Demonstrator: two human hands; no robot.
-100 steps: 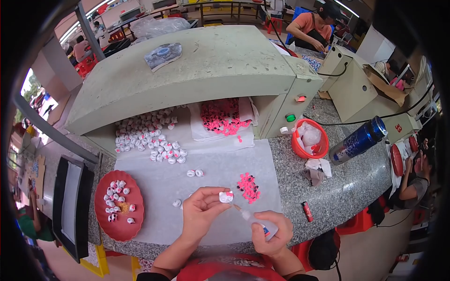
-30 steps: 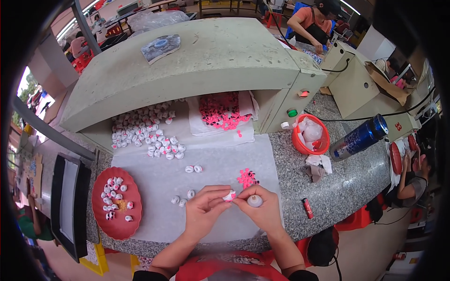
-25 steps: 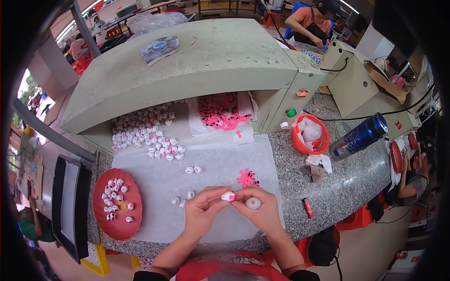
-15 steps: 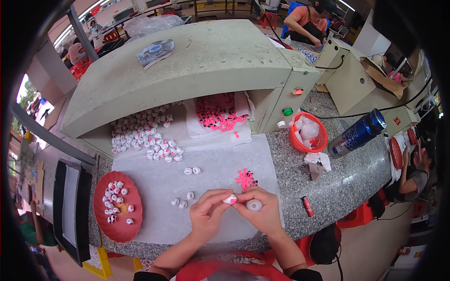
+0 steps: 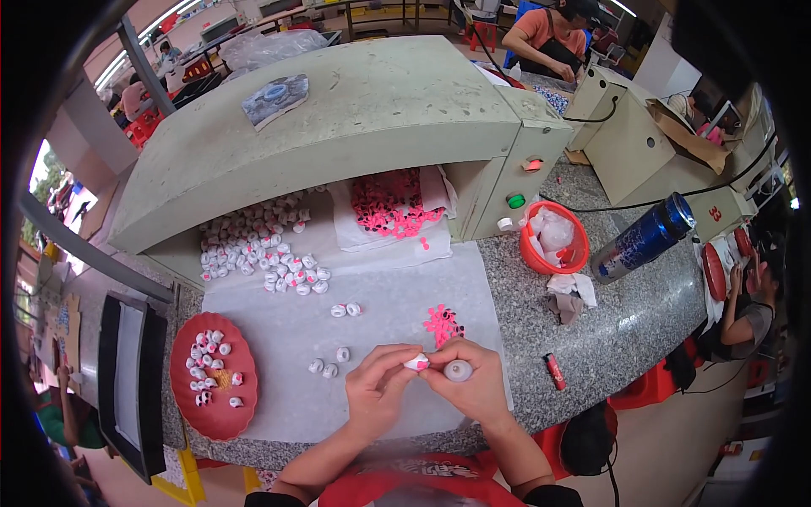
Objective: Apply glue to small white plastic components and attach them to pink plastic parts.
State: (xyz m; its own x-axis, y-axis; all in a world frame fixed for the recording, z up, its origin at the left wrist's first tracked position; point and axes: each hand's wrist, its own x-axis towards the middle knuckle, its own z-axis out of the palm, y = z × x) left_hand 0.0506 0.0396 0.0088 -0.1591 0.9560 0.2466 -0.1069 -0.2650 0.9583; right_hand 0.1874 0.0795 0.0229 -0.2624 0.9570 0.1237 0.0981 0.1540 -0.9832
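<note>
The left hand (image 5: 378, 389) pinches a white piece (image 5: 417, 362), marked with pink, above the white sheet (image 5: 397, 287). The right hand (image 5: 473, 380) is closed around a bottle (image 5: 458, 370), one round end facing up; its thumb and forefinger reach the piece's right side, though whether they grip or only touch it is hard to tell.

Clock directions run from that piece, twelve being away from the person. At one o'clock, just beyond the hands, lie pink bits (image 5: 442, 324). The sheet covers part of a speckled grey counter (image 5: 528, 338). At nine o'clock a red plate (image 5: 184, 397) bears more white pieces, with a black tray (image 5: 108, 363) beyond. A metal hood (image 5: 338, 127) spans eleven to one; under it sit a white heap (image 5: 253, 249) at ten and a pink heap (image 5: 393, 203) at twelve. A red bowl (image 5: 532, 253) and, farther out, a blue flask (image 5: 642, 239) stand toward two. A red tube (image 5: 554, 372) lies at three. Past the hood, near one, a co-worker (image 5: 549, 42) leans over another table.
</note>
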